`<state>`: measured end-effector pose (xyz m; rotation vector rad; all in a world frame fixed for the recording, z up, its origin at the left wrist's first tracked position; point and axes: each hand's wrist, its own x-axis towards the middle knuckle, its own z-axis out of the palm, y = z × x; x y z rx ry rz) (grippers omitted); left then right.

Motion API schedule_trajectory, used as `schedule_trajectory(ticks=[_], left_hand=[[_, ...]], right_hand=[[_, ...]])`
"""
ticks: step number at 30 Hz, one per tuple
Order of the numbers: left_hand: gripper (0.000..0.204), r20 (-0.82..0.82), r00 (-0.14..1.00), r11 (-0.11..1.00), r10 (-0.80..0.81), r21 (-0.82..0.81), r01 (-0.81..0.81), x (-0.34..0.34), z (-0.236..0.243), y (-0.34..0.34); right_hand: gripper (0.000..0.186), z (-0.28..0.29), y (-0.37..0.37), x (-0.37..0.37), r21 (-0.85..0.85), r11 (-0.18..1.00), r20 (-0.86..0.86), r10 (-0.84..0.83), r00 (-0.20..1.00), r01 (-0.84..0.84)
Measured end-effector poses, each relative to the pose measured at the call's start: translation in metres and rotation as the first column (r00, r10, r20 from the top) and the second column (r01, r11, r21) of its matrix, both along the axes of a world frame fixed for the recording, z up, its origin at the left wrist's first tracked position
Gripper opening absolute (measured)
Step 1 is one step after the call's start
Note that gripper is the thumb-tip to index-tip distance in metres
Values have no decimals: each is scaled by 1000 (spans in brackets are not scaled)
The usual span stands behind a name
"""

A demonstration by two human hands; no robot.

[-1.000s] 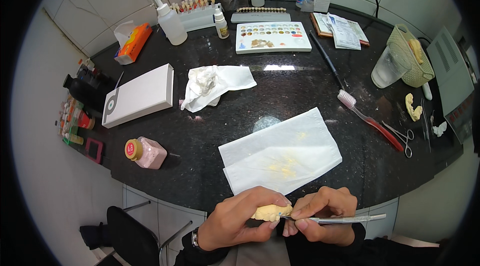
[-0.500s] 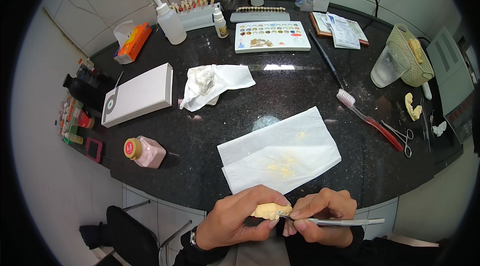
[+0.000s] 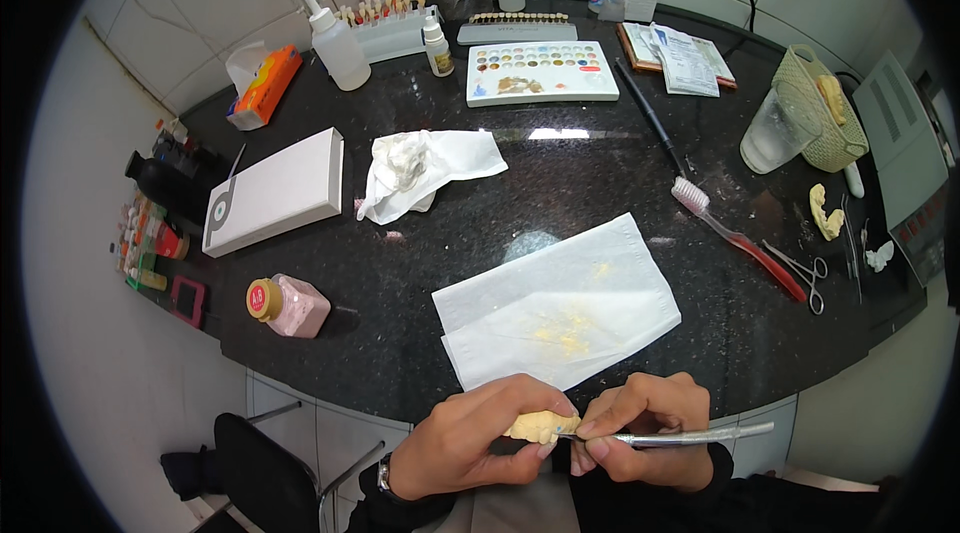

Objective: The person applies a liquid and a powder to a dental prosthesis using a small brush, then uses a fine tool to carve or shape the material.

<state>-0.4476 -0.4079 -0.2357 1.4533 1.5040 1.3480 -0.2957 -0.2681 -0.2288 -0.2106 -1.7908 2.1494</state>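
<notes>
My left hand (image 3: 470,440) is closed around a pale yellow dental model (image 3: 538,427), thumb below it and fingers above. In my right hand (image 3: 645,430) is a thin metal carving knife (image 3: 690,437), gripped near its working end like a pen, its handle sticking out to the right. The tool's tip meets the right part of the model, by the teeth; fingers partly hide the contact. Just beyond both hands, a folded white paper towel (image 3: 500,303) lies on the dark table, with yellow shavings (image 3: 566,332) scattered over it.
A pink powder bottle (image 3: 289,306) and a white box (image 3: 275,191) stand at left. Crumpled tissue (image 3: 405,165) lies mid-table, with a paint palette (image 3: 543,74) behind. Rightward are a red-handled toothbrush (image 3: 741,239), scissor-like forceps (image 3: 808,276), a plastic cup (image 3: 775,138) and a basket (image 3: 800,68).
The far end of the carving knife's handle has tipped up slightly, and its tip has shifted a little on the model. Both hands keep their grips.
</notes>
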Motion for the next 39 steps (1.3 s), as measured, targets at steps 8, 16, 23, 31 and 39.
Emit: schedule_trajectory(ticks=[8, 16, 23, 31, 39], left_hand=[[34, 18, 1000, 1000, -22, 16, 21, 0, -2, -1], [27, 28, 999, 999, 15, 31, -16, 1, -2, 1], [27, 37, 999, 1000, 21, 15, -22, 1, -2, -1], [26, 66, 997, 999, 43, 11, -44, 1, -1, 1], [25, 45, 997, 998, 58, 13, -59, 3, -1, 1]], right_hand=[[13, 4, 5, 1, -350, 934, 111, 116, 987, -70], [12, 2, 2, -1, -292, 956, 72, 43, 997, -20], [10, 4, 2, -2, -212, 977, 71, 49, 996, -33], [11, -1, 0, -2, -140, 990, -7, 13, 1000, -13], [10, 2, 1, -1, -100, 995, 4, 19, 1000, -19]])
